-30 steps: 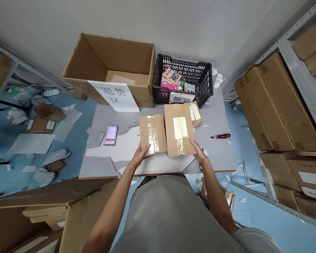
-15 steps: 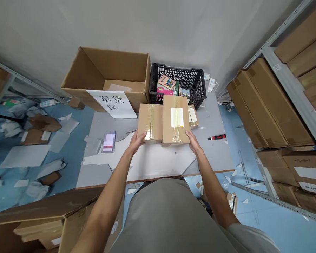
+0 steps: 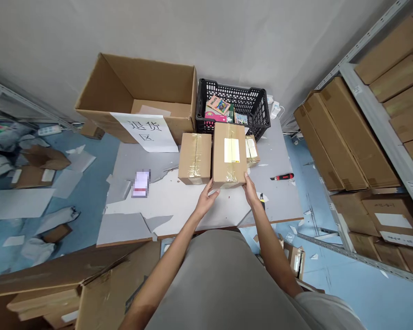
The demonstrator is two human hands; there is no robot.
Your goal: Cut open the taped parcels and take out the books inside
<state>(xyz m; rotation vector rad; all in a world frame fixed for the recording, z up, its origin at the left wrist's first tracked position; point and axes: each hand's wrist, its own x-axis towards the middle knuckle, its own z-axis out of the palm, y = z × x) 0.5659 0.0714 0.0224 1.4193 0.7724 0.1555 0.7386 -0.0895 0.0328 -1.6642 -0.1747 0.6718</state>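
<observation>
A taped cardboard box (image 3: 220,151) with a white label stands on the table in front of me. My right hand (image 3: 250,191) holds its near right corner. At its near left corner is my left hand (image 3: 205,202), fingers against the box by the gap and thumb spread along the front. Left of it stands a second taped cardboard box (image 3: 195,156), no longer held by either hand. A smaller labelled box (image 3: 252,150) is partly hidden behind the right side of the labelled one.
Behind are a big open carton (image 3: 165,73) with a paper sign (image 3: 146,133) and a black crate (image 3: 261,110) holding booklets. A phone (image 3: 141,183) lies left, a red-black utility knife (image 3: 282,177) right. Shelves with cartons (image 3: 337,133) stand at right; scraps litter the floor.
My left hand has let go of the left box and moved right to the labelled box. The right hand stays at that box's right corner. A narrow gap now shows between the two boxes.
</observation>
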